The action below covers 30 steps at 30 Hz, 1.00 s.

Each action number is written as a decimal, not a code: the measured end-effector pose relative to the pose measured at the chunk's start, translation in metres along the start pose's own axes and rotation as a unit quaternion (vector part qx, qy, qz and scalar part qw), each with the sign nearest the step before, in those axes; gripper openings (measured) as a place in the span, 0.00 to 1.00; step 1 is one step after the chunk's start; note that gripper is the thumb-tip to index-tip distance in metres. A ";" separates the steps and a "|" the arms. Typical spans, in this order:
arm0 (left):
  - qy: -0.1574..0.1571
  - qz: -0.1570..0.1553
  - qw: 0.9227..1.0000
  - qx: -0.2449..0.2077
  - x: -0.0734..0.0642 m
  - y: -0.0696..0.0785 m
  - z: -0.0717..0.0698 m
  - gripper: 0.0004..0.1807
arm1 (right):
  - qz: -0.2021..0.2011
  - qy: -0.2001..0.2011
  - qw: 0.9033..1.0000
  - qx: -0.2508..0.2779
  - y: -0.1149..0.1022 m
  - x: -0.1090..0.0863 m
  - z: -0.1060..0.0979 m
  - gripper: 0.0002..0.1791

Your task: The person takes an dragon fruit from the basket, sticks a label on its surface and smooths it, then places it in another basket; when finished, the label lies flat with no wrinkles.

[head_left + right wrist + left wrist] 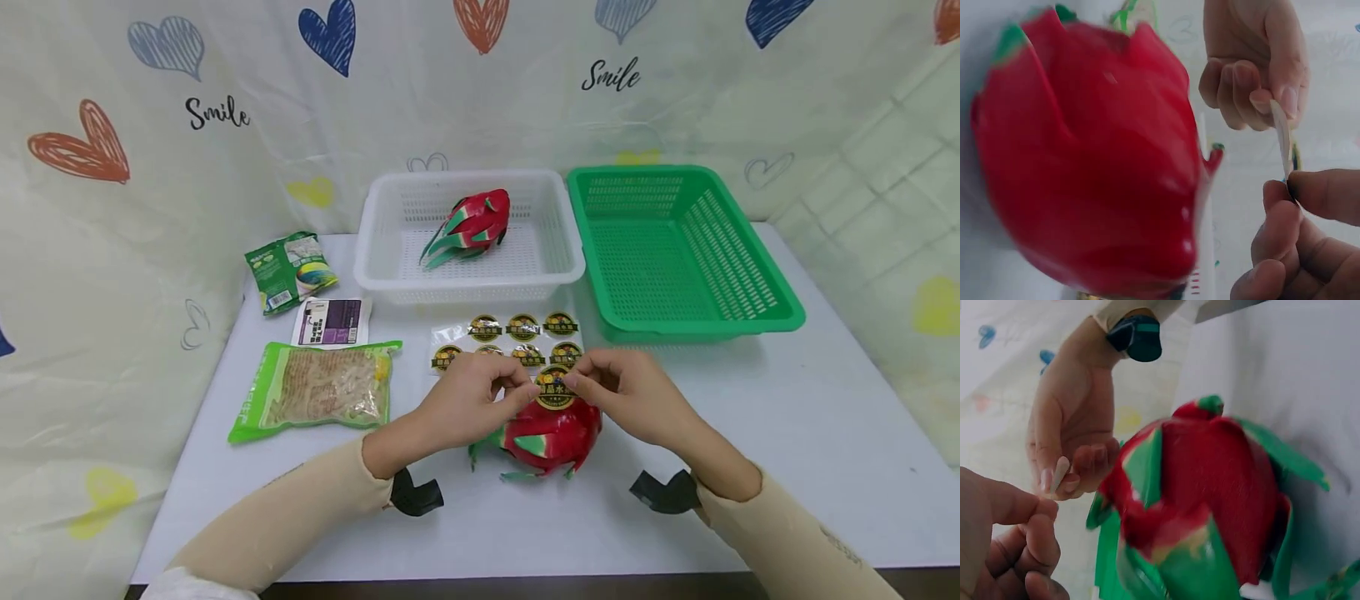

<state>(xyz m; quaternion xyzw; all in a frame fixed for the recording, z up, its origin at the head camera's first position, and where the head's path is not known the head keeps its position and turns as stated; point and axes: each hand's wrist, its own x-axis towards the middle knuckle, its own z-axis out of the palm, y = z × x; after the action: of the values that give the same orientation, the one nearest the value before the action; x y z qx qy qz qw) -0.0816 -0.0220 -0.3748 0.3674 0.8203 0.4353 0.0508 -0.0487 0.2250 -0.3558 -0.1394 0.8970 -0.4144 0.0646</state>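
Observation:
A round black-and-gold sticker (555, 388) is stretched between both hands, just over a red dragon fruit (553, 437) with green-tipped scales. My left hand (480, 398) pinches its left edge between thumb and forefinger. On the opposite edge my right hand (633, 392) pinches in the same way. From the right wrist view the sticker (1283, 140) appears nearly edge-on, its pale back towards the fruit (1097, 162). Behind the hands lies a sheet of matching stickers (450, 335), partly covered by them.
A white basket (468, 287) at the back holds another dragon fruit (476, 218). Right of it stands a green basket (697, 325). On the left lie a green packet (291, 273), a purple-and-white packet (332, 322) and a green-edged bag (318, 387).

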 end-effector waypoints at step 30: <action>-0.107 -0.064 0.971 0.205 0.014 0.022 0.032 0.37 | -0.010 0.089 0.976 -0.201 0.021 -0.042 0.018 0.14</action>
<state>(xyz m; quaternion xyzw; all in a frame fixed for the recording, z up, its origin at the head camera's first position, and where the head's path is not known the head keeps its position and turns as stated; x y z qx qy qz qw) -0.0669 0.0166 -0.3751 0.3615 0.9036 0.2116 0.0898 -0.0084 0.2375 -0.3835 -0.1213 0.9626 -0.2373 -0.0487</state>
